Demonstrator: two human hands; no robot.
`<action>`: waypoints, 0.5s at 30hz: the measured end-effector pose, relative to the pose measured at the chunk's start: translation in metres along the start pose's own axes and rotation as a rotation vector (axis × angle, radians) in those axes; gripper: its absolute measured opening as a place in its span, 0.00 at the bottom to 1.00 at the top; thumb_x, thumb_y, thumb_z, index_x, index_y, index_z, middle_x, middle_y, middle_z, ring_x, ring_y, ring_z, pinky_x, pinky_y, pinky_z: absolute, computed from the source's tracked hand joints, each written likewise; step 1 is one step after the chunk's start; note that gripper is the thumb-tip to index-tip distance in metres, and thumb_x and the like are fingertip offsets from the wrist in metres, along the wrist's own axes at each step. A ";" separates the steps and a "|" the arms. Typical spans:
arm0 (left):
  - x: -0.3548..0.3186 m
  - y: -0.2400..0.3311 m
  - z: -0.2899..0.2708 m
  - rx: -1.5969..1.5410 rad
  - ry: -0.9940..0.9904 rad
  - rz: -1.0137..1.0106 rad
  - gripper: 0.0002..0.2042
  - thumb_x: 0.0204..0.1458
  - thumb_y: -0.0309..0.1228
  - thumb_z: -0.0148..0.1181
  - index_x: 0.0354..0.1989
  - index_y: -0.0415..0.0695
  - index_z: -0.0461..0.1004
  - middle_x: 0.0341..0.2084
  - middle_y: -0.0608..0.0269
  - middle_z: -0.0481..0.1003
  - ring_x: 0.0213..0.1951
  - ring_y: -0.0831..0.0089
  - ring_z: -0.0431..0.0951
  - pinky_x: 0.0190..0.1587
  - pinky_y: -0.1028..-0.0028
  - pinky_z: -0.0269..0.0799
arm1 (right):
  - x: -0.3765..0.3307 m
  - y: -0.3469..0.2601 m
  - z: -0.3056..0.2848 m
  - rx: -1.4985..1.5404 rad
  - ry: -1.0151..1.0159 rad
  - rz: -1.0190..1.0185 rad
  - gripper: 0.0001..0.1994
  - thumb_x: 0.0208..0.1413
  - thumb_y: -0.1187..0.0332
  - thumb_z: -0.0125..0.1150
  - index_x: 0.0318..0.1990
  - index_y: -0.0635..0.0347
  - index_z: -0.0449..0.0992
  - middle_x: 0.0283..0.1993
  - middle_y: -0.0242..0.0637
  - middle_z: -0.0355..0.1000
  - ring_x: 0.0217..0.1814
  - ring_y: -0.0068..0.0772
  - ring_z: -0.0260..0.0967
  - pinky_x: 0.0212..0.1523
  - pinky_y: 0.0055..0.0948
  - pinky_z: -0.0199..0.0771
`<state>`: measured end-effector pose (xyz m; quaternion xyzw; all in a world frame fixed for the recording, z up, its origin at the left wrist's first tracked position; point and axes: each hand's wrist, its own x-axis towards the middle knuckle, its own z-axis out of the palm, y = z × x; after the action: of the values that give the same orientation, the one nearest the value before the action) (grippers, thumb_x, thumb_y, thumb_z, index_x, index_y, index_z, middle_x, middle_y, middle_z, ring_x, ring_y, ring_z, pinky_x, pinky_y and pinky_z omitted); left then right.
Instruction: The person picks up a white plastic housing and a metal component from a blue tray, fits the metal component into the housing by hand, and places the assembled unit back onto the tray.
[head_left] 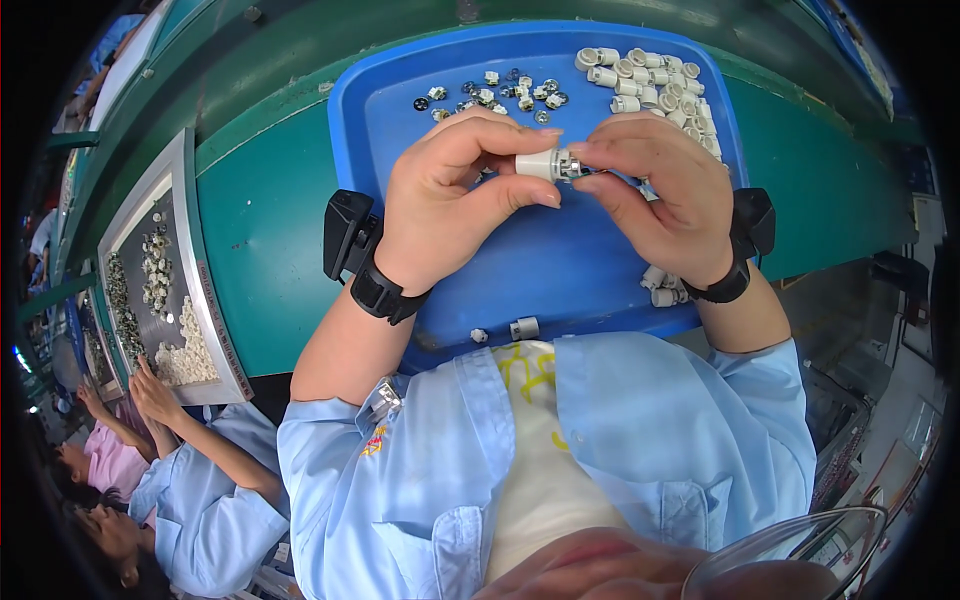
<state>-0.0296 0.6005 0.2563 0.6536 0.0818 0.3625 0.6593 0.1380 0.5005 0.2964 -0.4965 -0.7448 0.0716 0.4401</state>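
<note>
Above the blue tray [540, 270], my left hand [435, 195] pinches a white cylindrical plastic housing [536, 165] between thumb and forefinger. My right hand [670, 185] grips a small white-and-metal insert [567, 165] by its fingertips. The insert meets the right end of the housing; how deep it sits inside is hidden by the fingers. Beyond my left hand, loose black-and-white inserts [490, 95] are scattered in the tray. A pile of white housings [660, 85] lies at the tray's far right.
Several finished-looking white pieces [663, 287] lie by the tray's right side, and a cylinder [523, 328] rests at its near edge. The tray stands on a green bench [260, 250]. To the left, a co-worker's hands [155, 395] touch a metal-framed tray [205, 300] of small parts.
</note>
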 end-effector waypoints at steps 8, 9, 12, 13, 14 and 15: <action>-0.001 0.001 0.003 -0.219 0.033 -0.112 0.14 0.40 0.17 0.62 0.39 0.37 0.72 0.35 0.61 0.71 0.34 0.78 0.73 0.36 0.81 0.71 | 0.000 -0.001 0.000 0.026 0.017 0.013 0.12 0.39 0.82 0.61 0.36 0.66 0.74 0.32 0.40 0.72 0.36 0.38 0.70 0.36 0.29 0.70; -0.001 0.000 0.001 -0.183 0.026 -0.098 0.14 0.40 0.17 0.62 0.39 0.37 0.72 0.35 0.61 0.71 0.35 0.78 0.73 0.37 0.81 0.71 | 0.000 -0.001 0.001 0.014 0.014 0.010 0.13 0.39 0.82 0.61 0.36 0.66 0.74 0.33 0.40 0.72 0.36 0.38 0.70 0.36 0.29 0.70; 0.000 -0.003 -0.001 -0.111 0.010 -0.070 0.14 0.40 0.17 0.62 0.39 0.37 0.72 0.36 0.60 0.71 0.35 0.77 0.73 0.38 0.81 0.71 | 0.000 -0.001 0.002 -0.010 0.009 0.005 0.13 0.39 0.82 0.61 0.37 0.66 0.74 0.33 0.40 0.72 0.36 0.38 0.70 0.36 0.29 0.70; -0.001 -0.003 -0.001 -0.095 0.008 -0.063 0.14 0.41 0.17 0.62 0.39 0.36 0.72 0.36 0.60 0.71 0.36 0.77 0.73 0.38 0.81 0.71 | 0.001 -0.002 0.002 -0.007 0.011 0.018 0.13 0.39 0.82 0.61 0.36 0.65 0.74 0.33 0.40 0.72 0.36 0.38 0.70 0.37 0.29 0.70; -0.001 -0.003 -0.001 -0.080 0.006 -0.056 0.14 0.41 0.17 0.61 0.39 0.36 0.71 0.36 0.60 0.71 0.36 0.77 0.74 0.39 0.81 0.71 | 0.001 -0.003 0.002 -0.003 0.014 0.031 0.12 0.39 0.82 0.61 0.36 0.65 0.74 0.34 0.40 0.72 0.37 0.38 0.70 0.37 0.29 0.70; -0.001 -0.002 -0.001 -0.065 0.003 -0.049 0.14 0.41 0.17 0.61 0.40 0.36 0.71 0.36 0.60 0.71 0.37 0.76 0.74 0.40 0.80 0.71 | 0.001 -0.003 0.002 0.000 0.018 0.044 0.12 0.39 0.82 0.61 0.35 0.65 0.74 0.34 0.40 0.72 0.37 0.38 0.70 0.37 0.29 0.70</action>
<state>-0.0300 0.6014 0.2537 0.6291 0.0869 0.3497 0.6887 0.1342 0.5003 0.2978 -0.5134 -0.7297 0.0769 0.4450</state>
